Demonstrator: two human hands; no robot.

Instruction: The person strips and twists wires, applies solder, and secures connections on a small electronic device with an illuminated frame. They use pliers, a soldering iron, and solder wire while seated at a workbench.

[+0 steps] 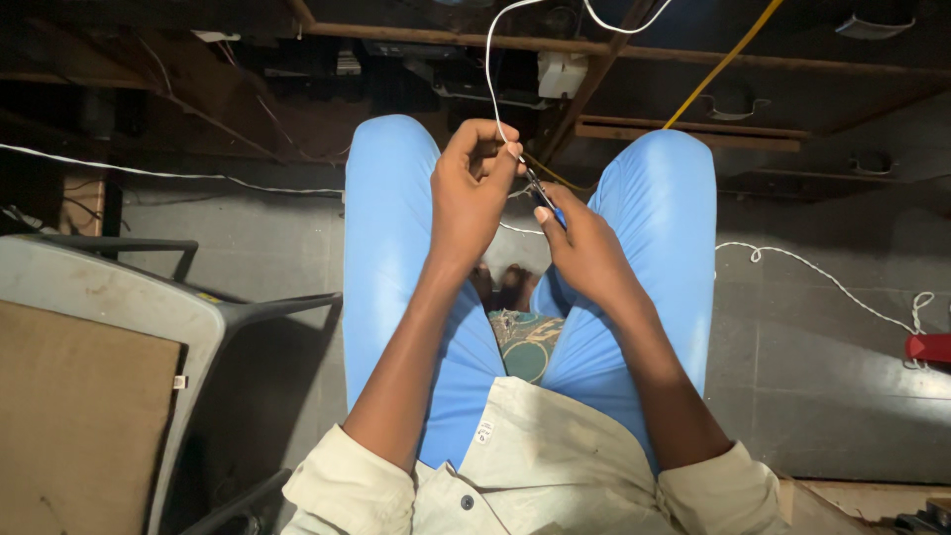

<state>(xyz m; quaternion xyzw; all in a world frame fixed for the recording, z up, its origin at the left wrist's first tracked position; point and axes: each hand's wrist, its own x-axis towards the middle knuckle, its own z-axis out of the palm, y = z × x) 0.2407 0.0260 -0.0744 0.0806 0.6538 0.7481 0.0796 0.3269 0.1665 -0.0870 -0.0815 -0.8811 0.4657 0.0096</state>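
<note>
Grip of left hand (pixel 471 193): fingertips pinched on thin white wire (pixel 492 89), which runs up toward 12 o'clock. Grip of right hand (pixel 584 248): closed around small dark tool (pixel 543 196) with blue handle, tip meeting the wire at the left fingertips. Both held above blue-trousered knees (pixel 391 228). Grey chair (pixel 119 297) at 9 o'clock. Yellow cable (pixel 728 59) at 1 o'clock.

Two hands: left hand (pixel 474 188), right hand (pixel 584 248). One small dark tool (pixel 543 194). One thin white wire (pixel 492 79) pinched. One yellow cable (pixel 728 59). One white rope (pixel 832 282) on floor. One grey chair (pixel 119 297). One red object (pixel 929 348).
</note>
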